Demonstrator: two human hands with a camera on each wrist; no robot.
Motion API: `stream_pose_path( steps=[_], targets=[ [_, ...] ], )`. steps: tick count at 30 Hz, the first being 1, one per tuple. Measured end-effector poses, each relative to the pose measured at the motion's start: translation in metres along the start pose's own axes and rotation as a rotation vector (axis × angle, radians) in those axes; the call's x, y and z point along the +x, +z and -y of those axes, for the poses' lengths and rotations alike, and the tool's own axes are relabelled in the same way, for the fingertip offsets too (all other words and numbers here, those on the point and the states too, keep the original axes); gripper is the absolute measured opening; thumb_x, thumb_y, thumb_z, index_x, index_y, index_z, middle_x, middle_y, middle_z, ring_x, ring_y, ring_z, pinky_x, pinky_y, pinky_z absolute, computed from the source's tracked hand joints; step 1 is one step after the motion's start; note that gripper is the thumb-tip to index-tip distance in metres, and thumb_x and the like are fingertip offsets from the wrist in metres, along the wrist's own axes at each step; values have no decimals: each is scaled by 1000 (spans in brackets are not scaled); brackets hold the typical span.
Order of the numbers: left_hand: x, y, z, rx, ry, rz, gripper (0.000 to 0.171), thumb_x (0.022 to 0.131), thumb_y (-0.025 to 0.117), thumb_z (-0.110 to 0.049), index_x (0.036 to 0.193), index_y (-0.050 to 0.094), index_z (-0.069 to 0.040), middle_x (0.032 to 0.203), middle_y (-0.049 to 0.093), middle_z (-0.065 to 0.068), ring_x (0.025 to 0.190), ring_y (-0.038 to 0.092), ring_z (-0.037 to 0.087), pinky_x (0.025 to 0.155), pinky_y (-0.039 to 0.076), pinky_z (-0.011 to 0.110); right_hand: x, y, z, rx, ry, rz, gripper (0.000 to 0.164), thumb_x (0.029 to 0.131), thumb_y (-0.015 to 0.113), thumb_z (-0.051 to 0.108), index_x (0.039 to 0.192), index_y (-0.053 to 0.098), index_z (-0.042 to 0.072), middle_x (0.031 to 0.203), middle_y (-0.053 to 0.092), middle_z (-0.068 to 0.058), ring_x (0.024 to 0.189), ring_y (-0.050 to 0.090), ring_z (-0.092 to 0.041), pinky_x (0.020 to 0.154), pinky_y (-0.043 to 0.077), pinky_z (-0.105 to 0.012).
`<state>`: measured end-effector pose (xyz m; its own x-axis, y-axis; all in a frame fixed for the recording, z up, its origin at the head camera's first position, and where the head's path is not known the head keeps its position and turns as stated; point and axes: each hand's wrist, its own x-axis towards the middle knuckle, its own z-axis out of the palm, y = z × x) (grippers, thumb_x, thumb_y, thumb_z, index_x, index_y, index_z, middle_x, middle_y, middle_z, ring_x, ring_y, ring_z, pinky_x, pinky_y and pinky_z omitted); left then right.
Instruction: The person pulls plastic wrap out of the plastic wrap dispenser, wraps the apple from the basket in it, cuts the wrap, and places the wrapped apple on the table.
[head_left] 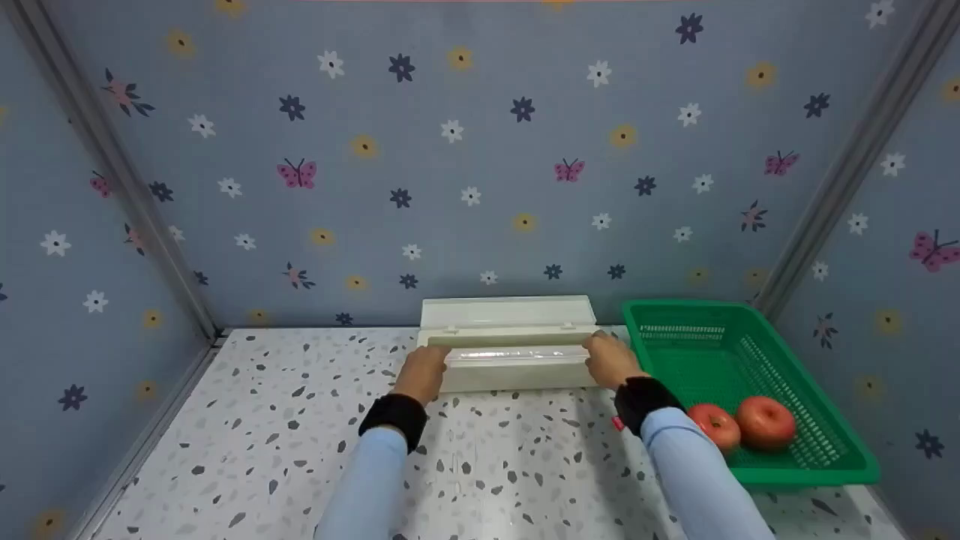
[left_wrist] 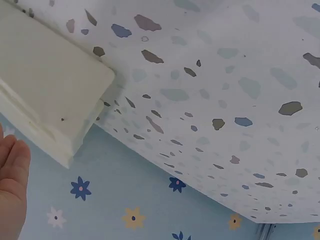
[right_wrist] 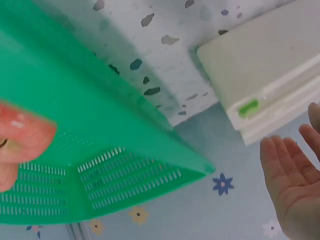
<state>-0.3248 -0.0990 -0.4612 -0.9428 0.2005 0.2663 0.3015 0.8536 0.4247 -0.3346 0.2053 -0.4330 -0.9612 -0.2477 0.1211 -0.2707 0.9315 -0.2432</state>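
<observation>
A long white box [head_left: 517, 377] stands near the table's back edge, its lid [head_left: 506, 311] raised behind it. Between my hands a clear, shiny roll of cling film [head_left: 517, 352] lies lengthwise at the box's opening. My left hand [head_left: 422, 371] pinches the roll's left end. At its right end my right hand [head_left: 611, 360] grips with thumb and index finger. The left wrist view shows just some fingers [left_wrist: 15, 155] near the box end; in the right wrist view the palm faces the camera, and the pinching fingertips are cut off by the frame.
A green basket [head_left: 814, 478] stands right of the box, under and beside my right forearm. It holds two red apples [head_left: 765, 422]. A speckled white tabletop [head_left: 300, 435] lies in front, with a flowered blue wall [head_left: 480, 165] behind. A small red thing [head_left: 618, 423] shows beside the right wrist.
</observation>
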Motion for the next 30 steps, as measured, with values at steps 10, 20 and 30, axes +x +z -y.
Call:
stream_pose_path(
  steps=[10,20,30],
  targets=[
    [6,29,11,103,108,15,24,80,61,5,103,61,0,97,66,15,85,64,27,75,54,34,18,30,-13,-29,-39,5,24,85,59,-1,109,60,-1,116,60,-18,101,59,-35,87,49,-45],
    [16,34,19,118,107,56,19,79,60,7,95,65,-2,89,68,13,80,64,26,71,53,34,27,42,-17,-108,-85,87,16,80,60,-7,95,63,-1,87,65,-14,81,62,-30,72,52,-41],
    [25,21,17,7,-2,150,28,76,62,11,99,69,-3,94,69,13,87,65,26,79,53,35,34,32,-21,3,-38,139,21,81,61,-2,102,66,-3,100,67,-18,94,63,-33,82,51,-44]
  ],
)
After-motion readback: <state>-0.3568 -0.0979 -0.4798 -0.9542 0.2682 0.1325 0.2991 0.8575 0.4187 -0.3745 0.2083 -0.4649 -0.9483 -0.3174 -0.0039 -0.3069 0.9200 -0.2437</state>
